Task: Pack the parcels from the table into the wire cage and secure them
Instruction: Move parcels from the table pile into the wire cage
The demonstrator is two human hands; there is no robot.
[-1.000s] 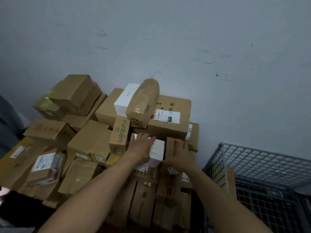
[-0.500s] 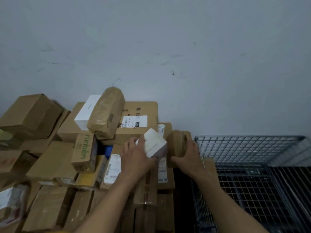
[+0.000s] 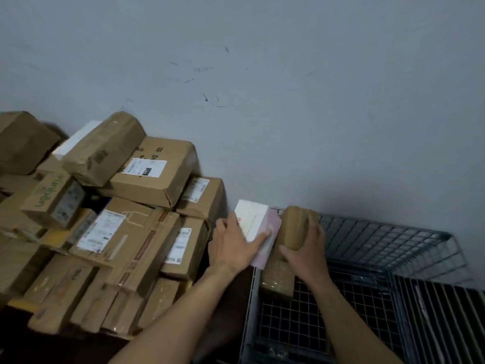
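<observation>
My left hand (image 3: 233, 248) grasps the white box (image 3: 253, 223), with the thumb lying across its top face. My right hand (image 3: 308, 254) is curled around the brown parcel (image 3: 294, 233), with the fingers over its far end. The two parcels are side by side over the far left corner of the cage (image 3: 393, 243), and I cannot tell if they touch each other, while the pile (image 3: 147, 179) of other parcels lies to the left, against the wall (image 3: 288, 74).

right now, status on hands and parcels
Left hand grips white parcel. Right hand grips brown parcel. Both at wire cage left edge, not yet set down. Nothing seen blocking.
</observation>
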